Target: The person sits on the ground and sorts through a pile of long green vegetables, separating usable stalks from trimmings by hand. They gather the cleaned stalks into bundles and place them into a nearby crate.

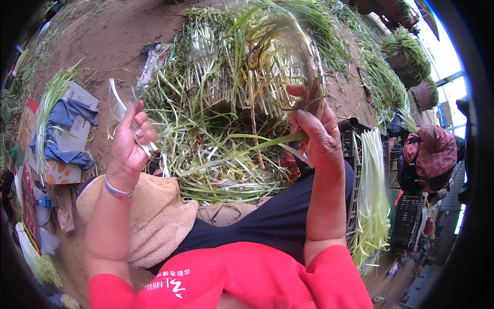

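My left hand (pixel 133 133), with a metal bracelet at its wrist, is closed around a few white stalks (pixel 117 96) that stick out above and below the fist. My right hand (pixel 318 131) grips a bunch of leafy stalks (pixel 308 58) with brown, dried outer leaves; it arches up and bends over to the left. A long green leaf (pixel 276 142) hangs from that hand towards the left. Between and beyond the hands lies a big heap of green and white leafy stalks (pixel 220 65). Loose trimmed leaves (pixel 227 166) cover the ground before my knees.
A tan towel (pixel 154 216) lies over my left thigh. On the right, pale stalks (pixel 372 193) lie on a black plastic crate (pixel 349 135). A person (pixel 432 154) in a plaid top is farther right. At left, a cardboard box (pixel 73 135) carries a blue cloth (pixel 69 112) and more stalks.
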Tool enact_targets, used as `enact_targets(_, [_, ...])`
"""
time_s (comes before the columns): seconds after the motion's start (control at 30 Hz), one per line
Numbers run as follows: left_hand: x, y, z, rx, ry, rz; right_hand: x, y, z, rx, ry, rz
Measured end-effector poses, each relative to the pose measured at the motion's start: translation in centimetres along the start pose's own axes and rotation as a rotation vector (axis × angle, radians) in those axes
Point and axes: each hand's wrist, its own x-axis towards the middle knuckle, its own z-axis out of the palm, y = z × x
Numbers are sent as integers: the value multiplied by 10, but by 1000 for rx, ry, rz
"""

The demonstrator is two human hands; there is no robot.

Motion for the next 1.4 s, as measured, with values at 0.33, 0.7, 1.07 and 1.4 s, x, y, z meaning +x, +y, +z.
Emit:
enact_targets(0.33, [-9,-4,-1,77,23,-46,-12,160,6,-625,-38,398])
enact_targets(0.7, [-17,-31,-18,539,68,-139,-91,120,103,-187,-207,254])
enact_targets(1.07, [-19,-32,-21,608,1,-58,-87,144,100,-901,-434,106])
enact_targets(1.4, [-24,-39,-4,566,-44,-223,26,106,134,366,-92,323])
